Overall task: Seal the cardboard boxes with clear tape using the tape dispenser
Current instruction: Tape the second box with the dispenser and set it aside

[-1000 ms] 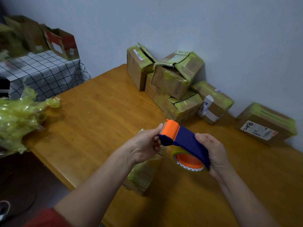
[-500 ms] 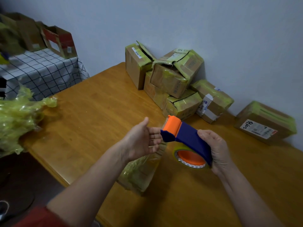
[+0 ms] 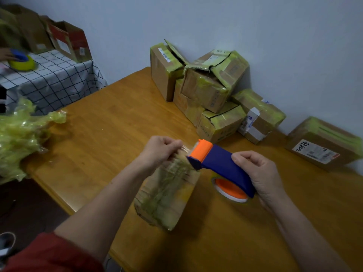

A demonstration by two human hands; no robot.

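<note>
Fingers (image 3: pixel 173 143) of the left hand (image 3: pixel 159 152) are being closed in a pinch on the free end of the clear tape (image 3: pixel 185 148). A short strip is being drawn out from the orange head of the tape dispenser (image 3: pixel 220 165). The blue handle is being gripped by the right hand (image 3: pixel 263 173), with its fingers clenched round it.

The cardboard box (image 3: pixel 167 195) is lying on the wooden table (image 3: pixel 110 138), directly beneath the pinch. Its long axis is running from under the fingers back toward the person. The left hand is being held over the box's far end and is the nearer hand. The dispenser is being held above and just right of that same end, head pointing left. Whether the tape is touching the box cannot be told. The strip probably has to be brought down onto the far end and run along that axis.

The stack of boxes (image 3: pixel 206 85) is sitting well beyond the box, against the wall. Crumpled yellow film (image 3: pixel 19 134) is lying well to its left.

Half a second ago the left hand was being held open beside the head. Now it is being pinched shut and pulled left of it, and the dispenser is being held flatter.
</note>
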